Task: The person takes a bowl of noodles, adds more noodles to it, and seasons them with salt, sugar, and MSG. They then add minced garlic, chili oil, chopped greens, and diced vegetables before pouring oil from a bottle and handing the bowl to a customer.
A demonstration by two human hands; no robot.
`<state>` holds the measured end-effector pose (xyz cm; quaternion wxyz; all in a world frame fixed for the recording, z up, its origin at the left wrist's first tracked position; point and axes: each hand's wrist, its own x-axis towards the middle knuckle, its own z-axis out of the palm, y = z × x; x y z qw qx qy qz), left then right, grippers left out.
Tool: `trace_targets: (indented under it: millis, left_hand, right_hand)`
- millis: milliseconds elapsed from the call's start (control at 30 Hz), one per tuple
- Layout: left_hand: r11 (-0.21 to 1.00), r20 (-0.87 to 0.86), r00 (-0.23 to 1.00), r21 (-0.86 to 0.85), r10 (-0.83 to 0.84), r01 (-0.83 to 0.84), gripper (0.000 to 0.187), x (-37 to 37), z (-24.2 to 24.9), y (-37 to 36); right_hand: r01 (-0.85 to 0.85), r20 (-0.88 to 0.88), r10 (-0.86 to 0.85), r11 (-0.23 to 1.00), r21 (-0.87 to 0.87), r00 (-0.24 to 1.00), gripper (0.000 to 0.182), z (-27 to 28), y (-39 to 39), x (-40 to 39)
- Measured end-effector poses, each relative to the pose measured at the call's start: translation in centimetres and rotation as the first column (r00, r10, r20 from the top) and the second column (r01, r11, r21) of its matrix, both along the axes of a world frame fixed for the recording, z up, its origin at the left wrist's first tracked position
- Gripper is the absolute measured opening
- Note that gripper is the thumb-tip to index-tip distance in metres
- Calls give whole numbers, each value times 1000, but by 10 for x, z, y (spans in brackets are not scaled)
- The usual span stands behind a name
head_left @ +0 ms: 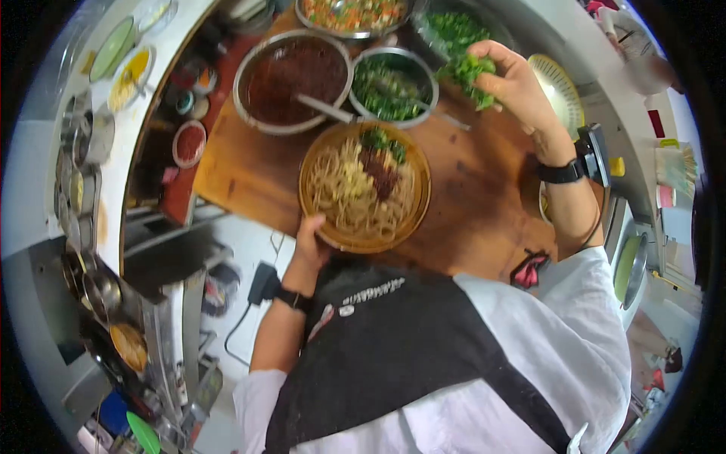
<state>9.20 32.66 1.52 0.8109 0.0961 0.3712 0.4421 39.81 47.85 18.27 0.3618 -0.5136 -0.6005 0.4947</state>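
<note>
My left hand (309, 236) grips the near left rim of a brown bowl (425, 181). Noodles (363, 216) lie in the bowl, topped with chopped yellow bits, dark red sauce and some greens. Up and to the right of the bowl, my right hand (508, 87) pinches a bunch of leafy greens (470, 74). The bunch hangs near the edge of a clear bowl of chopped greens (456, 32), in front of it.
Behind the noodle bowl stand a metal bowl of dark red sauce (291, 76) with a ladle, a metal bowl of greens (392, 85) with a spoon, and a tray of diced vegetables (354, 13). A yellow-rimmed plate (569, 87) is beyond my right wrist.
</note>
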Motion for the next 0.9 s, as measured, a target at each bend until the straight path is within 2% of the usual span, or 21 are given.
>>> trace_targets:
  millis: [33,67,100,133,200,267,333,367,400,467,533,567,600,633,667,733,800,900]
  left_hand:
    - [999,23,1000,35,6,-7,56,2,3,1]
    - [1000,17,1000,20,8,-9,56,3,1,2]
    - [999,-18,1000,39,7,-6,59,3,0,3]
    - [998,-52,999,66,7,-3,61,4,0,4]
    - [997,-43,999,80,2,2,61,4,3,6]
    - [995,-31,1000,105,2,1,61,5,5,7]
    - [989,41,999,145,-3,-3,61,4,6,7]
    - [988,74,997,155,-4,-8,62,4,1,8]
    - [985,81,997,172,0,-14,62,3,-2,6]
    - [995,78,997,101,-5,-3,63,1,-3,3]
    - [980,110,994,198,17,-39,65,3,-9,4]
    - [981,151,989,190,-4,-25,66,3,-14,4]
    - [981,109,994,192,-17,-4,65,2,-5,5]
    - [980,115,993,197,-33,9,65,2,-6,5]
    - [973,121,992,229,-29,1,65,2,-7,2]
    - [976,59,998,215,24,-36,60,5,-7,3]
    - [978,42,999,208,14,-23,61,6,-2,2]
    - [976,51,999,219,-16,5,66,2,1,7]
  right_hand:
    - [-60,57,62,998,-26,996,24,2,-21,-15]
    - [-188,30,194,973,-136,981,28,0,-36,-25]
    - [-320,216,292,941,108,932,31,-9,-50,-38]
    - [-469,416,322,822,322,850,34,-21,-62,-50]
    - [-620,472,464,742,255,750,41,-36,-80,-66]
    - [-641,520,470,737,213,713,39,-34,-86,-71]
    - [-584,585,370,778,230,722,32,-24,-86,-72]
    - [-537,571,299,785,309,765,27,-17,-86,-73]
    - [-543,581,293,777,318,759,27,-9,-90,-75]
    - [-457,529,137,706,541,838,24,11,-97,-82]
    - [-408,496,35,622,669,867,19,3,-106,-91]
    - [-476,556,72,614,630,828,21,-17,-105,-94]
    - [-623,701,216,675,396,680,28,-21,-104,-98]
    - [-710,783,202,593,380,588,34,-38,-101,-93]
    - [-670,734,242,645,367,635,32,-41,-100,-90]
    - [-496,562,194,740,454,804,19,-22,-80,-90]
    - [-99,324,-37,915,392,945,6,-14,-50,-88]
    - [129,58,-149,956,264,987,3,-53,37,-65]
